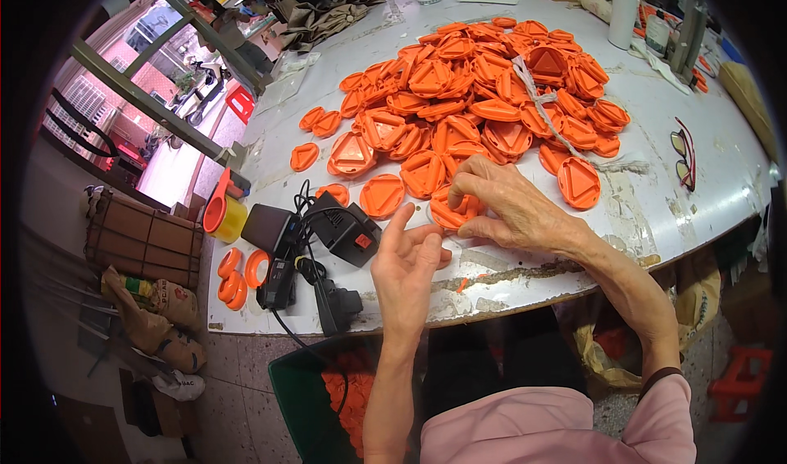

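Near the front edge of the table, my right hand (518,208) has its fingers curled over an orange round plastic disc (450,211), gripping it; part of the disc is hidden under the fingers. My left hand (408,269) is just left of it, palm turned up, fingers apart and nothing visible in them. Behind both hands spreads a big heap of orange discs (428,79) with raised triangles. Single discs lie closest to my hands, one orange disc (382,196) beyond my left fingertips and another orange disc (579,183) beyond my right wrist.
Black power adapters (343,228) with tangled cables lie left of my left hand, beside a yellow-and-red tape roll (225,215) and orange rings (257,268). Eyeglasses (684,154) rest at right. A green bin (295,390) with orange pieces stands below the table edge. Another person works at far left.
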`<state>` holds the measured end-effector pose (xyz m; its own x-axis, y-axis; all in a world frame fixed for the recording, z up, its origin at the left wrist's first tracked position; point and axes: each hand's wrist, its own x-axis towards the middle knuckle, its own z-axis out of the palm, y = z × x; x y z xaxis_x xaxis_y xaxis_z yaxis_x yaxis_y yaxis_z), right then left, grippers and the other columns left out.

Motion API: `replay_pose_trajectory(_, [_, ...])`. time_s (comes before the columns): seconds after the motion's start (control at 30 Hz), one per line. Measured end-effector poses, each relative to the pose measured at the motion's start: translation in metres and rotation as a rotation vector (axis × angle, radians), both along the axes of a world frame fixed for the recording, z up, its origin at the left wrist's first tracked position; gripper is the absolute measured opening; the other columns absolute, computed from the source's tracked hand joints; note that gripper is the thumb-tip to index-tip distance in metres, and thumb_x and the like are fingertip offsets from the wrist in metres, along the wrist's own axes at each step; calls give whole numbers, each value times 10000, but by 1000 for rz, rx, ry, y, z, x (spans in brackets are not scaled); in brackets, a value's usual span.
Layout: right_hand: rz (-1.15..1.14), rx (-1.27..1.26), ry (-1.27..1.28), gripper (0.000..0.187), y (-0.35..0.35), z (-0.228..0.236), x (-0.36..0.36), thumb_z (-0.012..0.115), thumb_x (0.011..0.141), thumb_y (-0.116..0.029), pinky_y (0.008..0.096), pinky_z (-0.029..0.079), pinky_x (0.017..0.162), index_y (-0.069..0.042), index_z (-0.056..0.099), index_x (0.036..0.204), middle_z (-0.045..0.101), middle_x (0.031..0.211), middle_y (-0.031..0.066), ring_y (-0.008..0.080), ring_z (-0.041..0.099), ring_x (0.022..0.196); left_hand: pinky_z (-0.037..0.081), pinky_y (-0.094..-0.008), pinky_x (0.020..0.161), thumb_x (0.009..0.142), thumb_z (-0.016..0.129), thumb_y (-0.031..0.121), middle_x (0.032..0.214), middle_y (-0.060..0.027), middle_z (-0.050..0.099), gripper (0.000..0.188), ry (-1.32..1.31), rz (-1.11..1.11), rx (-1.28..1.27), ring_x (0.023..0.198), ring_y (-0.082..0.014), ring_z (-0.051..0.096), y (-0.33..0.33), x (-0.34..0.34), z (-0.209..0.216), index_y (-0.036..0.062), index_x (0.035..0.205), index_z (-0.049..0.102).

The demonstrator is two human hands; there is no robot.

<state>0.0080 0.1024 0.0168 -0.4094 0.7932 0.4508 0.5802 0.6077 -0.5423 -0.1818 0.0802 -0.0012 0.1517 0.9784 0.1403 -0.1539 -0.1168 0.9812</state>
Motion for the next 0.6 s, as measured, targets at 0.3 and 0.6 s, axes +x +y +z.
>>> replay_pose_trajectory(0.3, [84, 1, 47, 452, -3, 1, -5, 748, 621, -183, 390, 429, 804, -43, 558, 1007, 533, 981, 132, 310, 524, 959, 543, -274, 690, 889, 588, 71, 966, -141, 648, 498, -49, -17, 12, 755, -142, 636, -1, 2, -3, -83, 1312, 374])
replay_pose_trajectory(0.6, [161, -170, 158, 605, -5, 15, -10, 743, 604, -118, 354, 452, 874, -40, 536, 1168, 563, 1071, 102, 248, 537, 1026, 479, -205, 722, 873, 574, -26, 908, -88, 613, 453, -110, 19, 80, 796, -83, 582, -5, -2, -5, -91, 1291, 412])
